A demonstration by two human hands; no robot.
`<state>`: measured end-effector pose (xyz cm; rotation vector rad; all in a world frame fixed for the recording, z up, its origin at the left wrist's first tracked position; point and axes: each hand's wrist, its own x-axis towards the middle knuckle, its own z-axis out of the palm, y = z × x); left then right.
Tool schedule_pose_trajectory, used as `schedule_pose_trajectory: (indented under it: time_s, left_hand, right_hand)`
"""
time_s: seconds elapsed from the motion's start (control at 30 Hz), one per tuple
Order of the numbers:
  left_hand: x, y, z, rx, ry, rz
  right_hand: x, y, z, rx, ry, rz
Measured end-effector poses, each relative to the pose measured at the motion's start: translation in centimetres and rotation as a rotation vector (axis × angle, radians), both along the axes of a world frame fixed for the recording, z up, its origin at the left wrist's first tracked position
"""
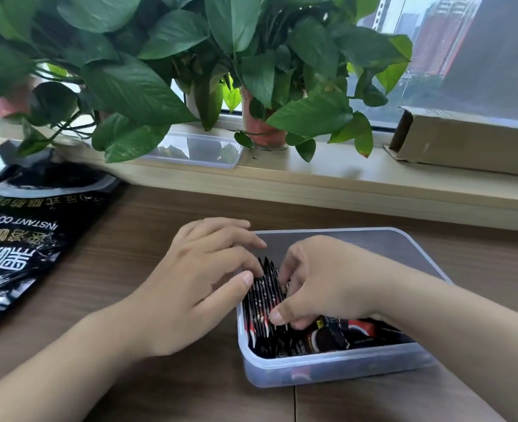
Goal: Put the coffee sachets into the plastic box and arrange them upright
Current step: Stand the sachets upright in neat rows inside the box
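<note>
A clear plastic box [336, 365] stands on the brown table in front of me. Several black and red coffee sachets [265, 303] stand on edge in a row against its left wall. More sachets [339, 332] lie flat at the near side. My left hand [199, 284] rests over the box's left rim, fingers and thumb against the left face of the row. My right hand [318, 278] is inside the box, fingers curled, thumb and fingertips pinching the right side of the upright row. The far right half of the box holds nothing.
A large black instant coffee bag [17, 248] lies open on the table at the left. The box's clear lid [196, 150] sits on the wooden window ledge under potted plants [260, 129]. A long cardboard carton [464, 141] lies on the ledge at the right.
</note>
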<state>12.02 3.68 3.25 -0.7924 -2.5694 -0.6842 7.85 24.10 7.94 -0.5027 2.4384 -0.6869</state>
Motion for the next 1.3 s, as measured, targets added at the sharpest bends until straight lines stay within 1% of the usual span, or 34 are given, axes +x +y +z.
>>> schedule_pose_trajectory:
  time_s: [0.07,0.13,0.23,0.3,0.33,0.43,0.47,0.5,0.57,0.63,0.67,0.77,0.97,1.1,1.2,1.3]
  left_hand:
    - [-0.2,0.3,1.3,-0.071,-0.034,-0.108]
    - [-0.4,0.8,2.4,-0.166,-0.129,-0.199]
    - [-0.7,1.5,3.0,-0.353,-0.228,-0.225]
    - [-0.8,1.7,3.0,-0.422,-0.246,-0.202]
    - [-0.9,1.8,3.0,-0.446,-0.244,-0.188]
    - [-1.0,2.2,3.2,-0.504,-0.235,-0.17]
    - [-1.0,2.4,3.3,-0.515,-0.244,-0.175]
    - [-0.9,2.5,3.4,-0.527,-0.258,-0.179]
    - [-0.9,2.6,3.5,-0.562,-0.284,-0.171]
    - [-0.8,2.6,3.7,-0.605,-0.285,-0.16]
    - [-0.8,2.6,3.7,-0.626,-0.281,-0.156]
    - [-0.8,2.7,3.7,-0.653,-0.286,-0.144]
    - [-0.7,2.8,3.9,-0.665,-0.304,-0.138]
    - [-0.7,2.9,3.8,-0.649,-0.307,-0.134]
    - [-0.8,3.0,3.9,-0.655,-0.315,-0.133]
    - [-0.7,2.9,4.0,-0.669,-0.327,-0.136]
  right_hand:
    - [-0.1,0.3,-0.2,-0.016,0.026,0.015]
    - [-0.3,0.8,-0.2,-0.001,0.057,0.069]
    - [-0.7,2.0,0.6,0.062,0.077,0.184]
    - [-1.1,2.8,1.1,0.1,0.128,0.266]
    - [-1.5,3.0,1.2,0.124,0.206,0.3]
    - [-2.5,3.0,0.6,0.178,0.564,0.416]
    - [-2.6,2.7,0.3,0.193,0.619,0.464]
    - [-2.6,2.4,0.0,0.217,0.627,0.508]
    - [-2.4,1.9,-0.6,0.256,0.563,0.561]
    - [-2.2,1.6,-1.1,0.279,0.49,0.553]
    - [-2.2,1.7,-1.3,0.297,0.485,0.546]
    - [-2.1,1.8,-1.4,0.371,0.537,0.531]
    - [-2.3,2.5,-0.5,0.399,0.562,0.495]
    - [-1.8,2.4,0.0,0.347,0.517,0.422]
    - [-1.4,1.5,-1.2,0.366,0.618,0.433]
    - [-1.6,1.4,-1.4,0.376,0.639,0.428]
